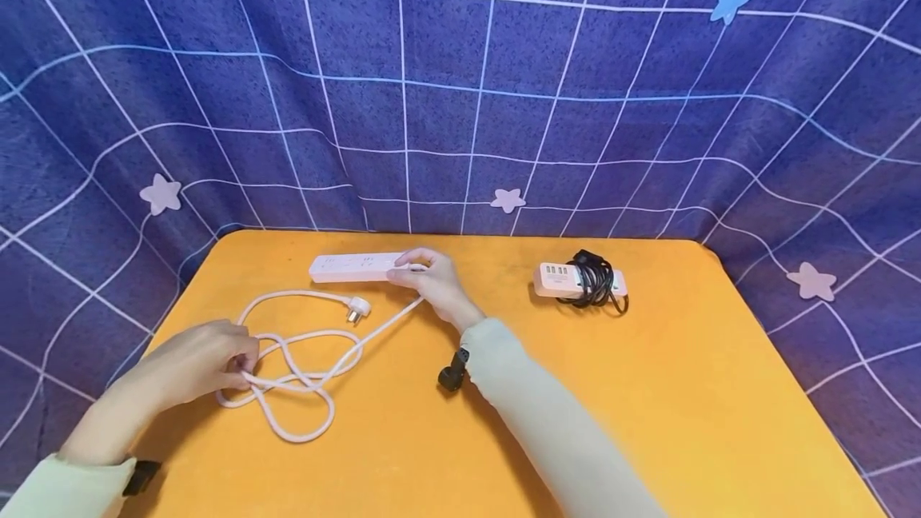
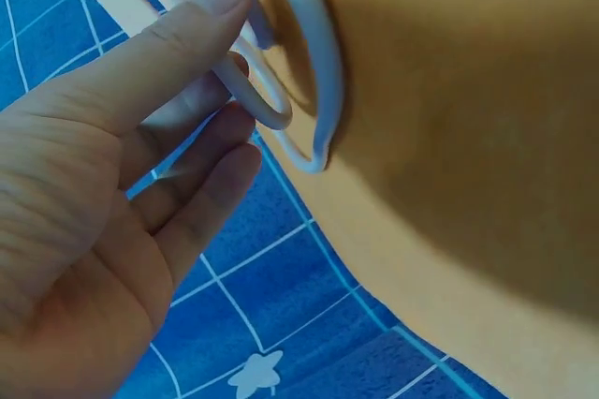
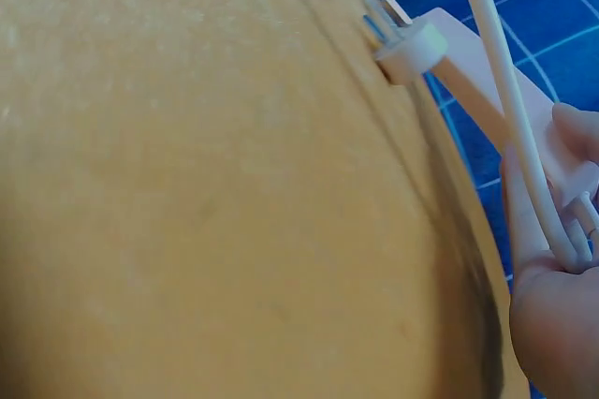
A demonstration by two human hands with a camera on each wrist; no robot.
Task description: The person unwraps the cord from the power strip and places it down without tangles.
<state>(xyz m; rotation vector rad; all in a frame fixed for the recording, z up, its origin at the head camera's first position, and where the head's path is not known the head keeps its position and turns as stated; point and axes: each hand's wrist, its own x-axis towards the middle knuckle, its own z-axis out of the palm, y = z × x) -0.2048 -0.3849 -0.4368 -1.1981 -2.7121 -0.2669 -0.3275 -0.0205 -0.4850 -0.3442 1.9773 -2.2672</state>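
A white power strip [image 1: 348,267] lies near the far edge of the orange table, to the left of the middle. My right hand [image 1: 437,284] grips its right end, where the cord leaves it; in the right wrist view the cord [image 3: 505,81] crosses in front of the strip [image 3: 475,62]. Loose loops of the white cord [image 1: 301,439] spread over the table at left. Between thumb and fingers, my left hand [image 1: 201,358] pinches the cord at the loops' left side, as the left wrist view also shows. The three-pin plug [image 1: 359,307] rests just below the strip.
Farther right on the orange table [image 1: 683,390] lies a smaller power strip [image 1: 557,281] with a black cord [image 1: 594,280] wound around it. A blue curtain [image 1: 446,118] with white grid lines and stars hangs behind and beside the table.
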